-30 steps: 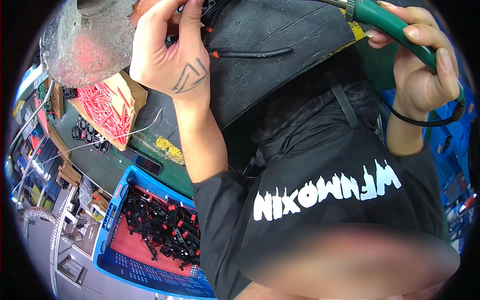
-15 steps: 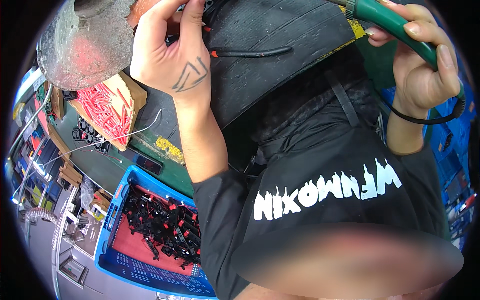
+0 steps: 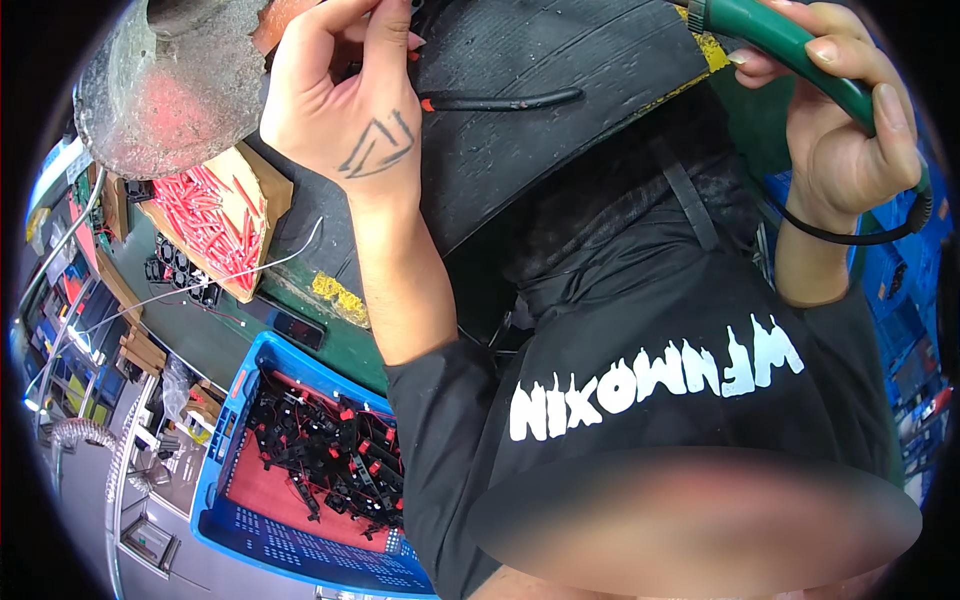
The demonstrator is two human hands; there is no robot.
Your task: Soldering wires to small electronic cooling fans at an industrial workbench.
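At the upper right, my right hand (image 3: pixel 850 130) is wrapped round the green handle of a soldering iron (image 3: pixel 790 50). A dark cord loops down behind my wrist, and the iron's tip is cut off by the upper edge. My left hand (image 3: pixel 345 110) is at the upper left over the black mat (image 3: pixel 530 60), its back toward me. Its thumb and fingers close together at the upper edge; small black and red bits show by them, but I cannot make out what they hold. Beside this hand lies a curved black tool handle (image 3: pixel 510 102) with a red end.
A cone-shaped grey fume hood (image 3: pixel 165 100) hangs close left of my left hand. Below it, a cardboard box (image 3: pixel 270 190) holds many red tubes (image 3: pixel 215 220). A phone-like dark object (image 3: pixel 298 328) lies nearby. A blue crate (image 3: pixel 222 450) holds black parts with red pieces (image 3: pixel 330 450).
Little differs. The soldering iron in my right hand has shifted very slightly, and my left hand has turned a touch at the same spot.
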